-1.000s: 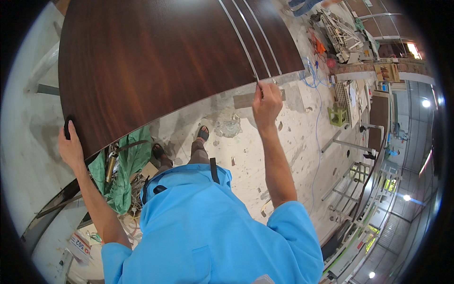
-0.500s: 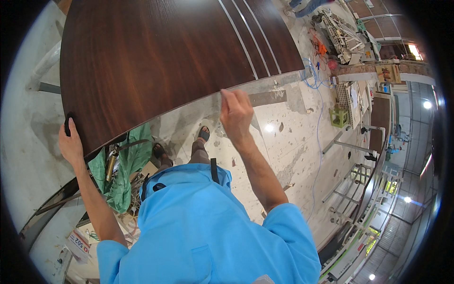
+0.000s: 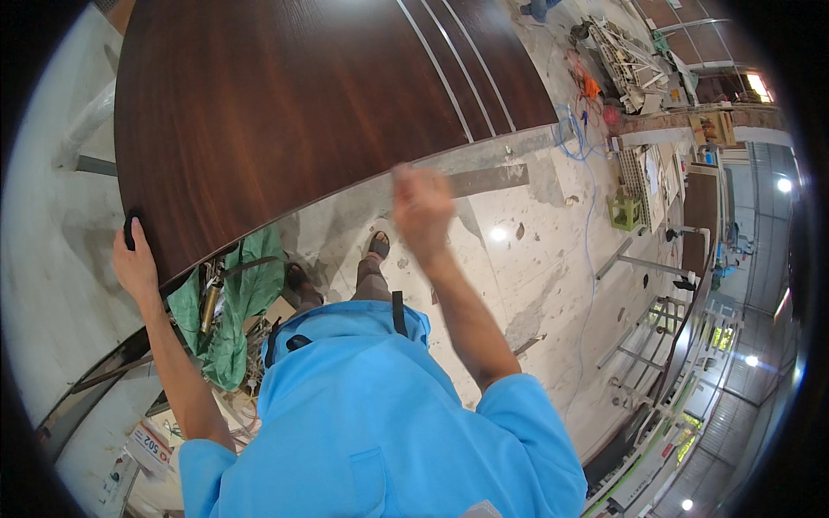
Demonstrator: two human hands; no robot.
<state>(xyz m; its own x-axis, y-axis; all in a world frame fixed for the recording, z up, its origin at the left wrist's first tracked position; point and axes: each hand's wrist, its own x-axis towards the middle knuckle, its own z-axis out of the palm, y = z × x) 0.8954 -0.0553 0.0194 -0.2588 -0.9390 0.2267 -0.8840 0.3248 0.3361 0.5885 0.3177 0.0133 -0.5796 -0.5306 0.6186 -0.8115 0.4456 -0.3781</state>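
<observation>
A large dark brown wood-grain panel point(image 3: 285, 104) with silvery inlaid strips point(image 3: 436, 69) lies before me, filling the upper middle. At its near left corner my left hand point(image 3: 136, 263) is closed on a small black rounded object point(image 3: 131, 230), pressed against the panel's edge. My right hand point(image 3: 423, 211) is at the panel's near edge, right of its middle. Its fingers are curled together and blurred by motion; whatever they may hold is too small or hidden to make out.
Below the left corner hangs a green sack point(image 3: 237, 332) with scraps and a brass-coloured cylinder point(image 3: 210, 306). A blue hose point(image 3: 570, 138), a green crate point(image 3: 623, 211) and metal frames point(image 3: 652, 268) stand or lie to the right. A person's leg point(image 3: 540, 9) shows at the top.
My right hand has shifted slightly left along the panel's near edge and is now blurred. The left hand stays at the corner. The distant person's leg has moved left and farther out of view.
</observation>
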